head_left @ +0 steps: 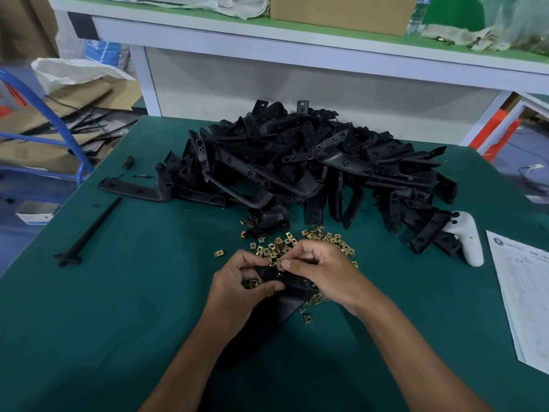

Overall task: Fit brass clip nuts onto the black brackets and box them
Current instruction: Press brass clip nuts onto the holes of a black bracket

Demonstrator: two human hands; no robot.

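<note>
1. The left hand [237,289] grips the upper end of a black bracket [276,307], fingers curled over its far edge and thumb pressed across its near face
2. The bracket's long axis runs from that grip down and toward the person, passing under the left forearm, so only its top end is open to work on
3. The right hand [320,272] sits just right of the left, wrist bent inward; thumb and forefinger pinch a brass clip nut [277,264] right at the bracket's top edge
4. Whether the nut is already seated on the edge or only touching it I cannot tell, since the fingers cover the joint
5. The move ahead turns on this: the nut lies between the two thumbs, and I judge it must slide along the bracket's axis toward the left palm, with the left hand bracing
6. The loose clip nuts [297,242] lie just beyond both hands' fingertips, nearer the right hand
7. The heap of brackets [312,162] rises farther out, past the nuts, on the green table [133,307]
8. No box for finished parts is in view
</note>
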